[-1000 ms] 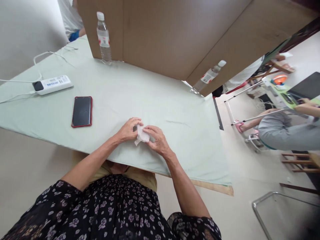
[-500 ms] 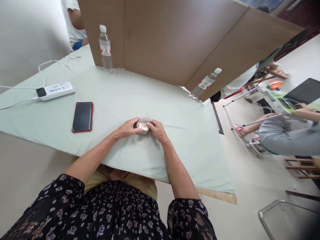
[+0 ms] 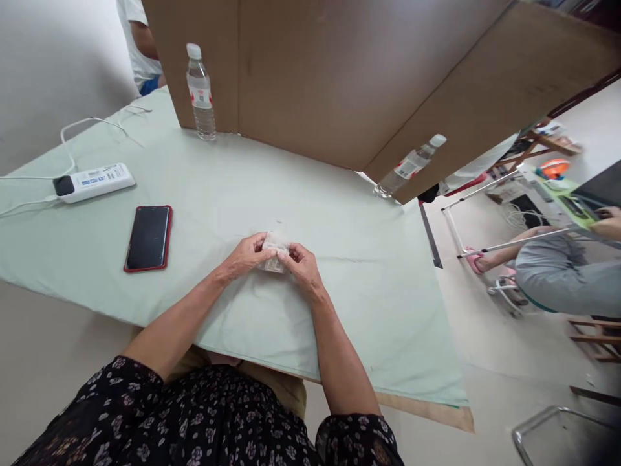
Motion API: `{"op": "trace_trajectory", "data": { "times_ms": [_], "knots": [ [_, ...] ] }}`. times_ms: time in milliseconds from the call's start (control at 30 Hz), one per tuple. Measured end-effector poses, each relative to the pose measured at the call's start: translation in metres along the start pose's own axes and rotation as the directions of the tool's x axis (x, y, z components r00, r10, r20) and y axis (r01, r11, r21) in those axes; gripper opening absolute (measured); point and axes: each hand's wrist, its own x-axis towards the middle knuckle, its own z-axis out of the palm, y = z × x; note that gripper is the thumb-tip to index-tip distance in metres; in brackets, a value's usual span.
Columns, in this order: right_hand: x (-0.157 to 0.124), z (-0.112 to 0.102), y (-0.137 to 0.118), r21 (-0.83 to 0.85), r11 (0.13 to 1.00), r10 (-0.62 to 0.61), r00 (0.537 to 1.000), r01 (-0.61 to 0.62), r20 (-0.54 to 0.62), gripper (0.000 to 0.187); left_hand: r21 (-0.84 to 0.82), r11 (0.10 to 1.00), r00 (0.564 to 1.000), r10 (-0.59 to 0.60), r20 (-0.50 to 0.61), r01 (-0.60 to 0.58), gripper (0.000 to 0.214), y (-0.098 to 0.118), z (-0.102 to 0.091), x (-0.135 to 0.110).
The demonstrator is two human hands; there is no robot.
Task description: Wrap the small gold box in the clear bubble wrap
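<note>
Phone [image 3: 148,237] at nine o'clock of the hands; left hand [image 3: 246,255] and right hand [image 3: 301,267], fingers curled, pinch a small pale packet [image 3: 274,254], possibly a clear wrapper, above the green-covered table [image 3: 339,213]; bottle [image 3: 408,166] at two o'clock.

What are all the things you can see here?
Small packet: 1, clear whitish, between both hands.
Phone: 1, black with red case, left on table.
Power strip: 1, white, far left.
Water bottles: 2, clear, one upright by cardboard, one at table's far right corner.
Cardboard screen: 1, brown, behind table.
Table: 1, pale green cover.
Other people: 2, table's far end, right.
Left hand, right hand: grip on packet.
</note>
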Motion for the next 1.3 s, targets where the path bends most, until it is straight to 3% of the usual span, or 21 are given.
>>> {"op": "trace_trajectory", "data": {
  "times_ms": [167, 400, 667, 833, 933, 1067, 1300],
  "knots": [
    [0.003, -0.002, 0.000, -0.109, 0.994, -0.028, 0.996, 0.018, -0.088, 0.039, -0.031, 0.999, 0.999, -0.044, 0.031, 0.045, 0.064, 0.000, -0.002, -0.007],
    [0.007, 0.010, -0.001, -0.007, 1.000, -0.024, 0.989, 0.024, -0.147, 0.032, 0.005, 0.999, 0.998, -0.053, 0.033, 0.053, 0.049, 0.002, -0.001, -0.009],
    [0.001, 0.013, 0.001, -0.033, 0.999, -0.017, 0.990, 0.013, -0.138, 0.034, 0.046, 0.993, 0.993, -0.109, -0.039, 0.111, 0.074, -0.002, -0.006, -0.008],
    [0.008, 0.014, -0.004, -0.039, 0.999, 0.000, 0.990, -0.006, -0.140, 0.039, 0.094, 0.989, 0.993, -0.114, -0.024, 0.115, 0.077, 0.001, -0.006, -0.010],
    [0.014, 0.017, -0.009, -0.020, 1.000, 0.004, 0.994, -0.007, -0.107, 0.034, 0.087, 0.991, 0.995, -0.099, -0.013, 0.099, 0.077, 0.000, -0.007, -0.009],
    [0.019, 0.022, -0.014, 0.049, 0.998, 0.048, 0.988, -0.041, -0.146, 0.029, 0.052, 0.998, 0.999, -0.045, 0.008, 0.044, 0.071, -0.006, -0.008, -0.006],
    [0.021, 0.025, -0.021, 0.067, 0.996, 0.061, 0.991, -0.053, -0.121, 0.025, 0.198, 0.980, 0.994, 0.031, -0.107, -0.010, 0.061, -0.010, -0.010, -0.004]
  ]
}}
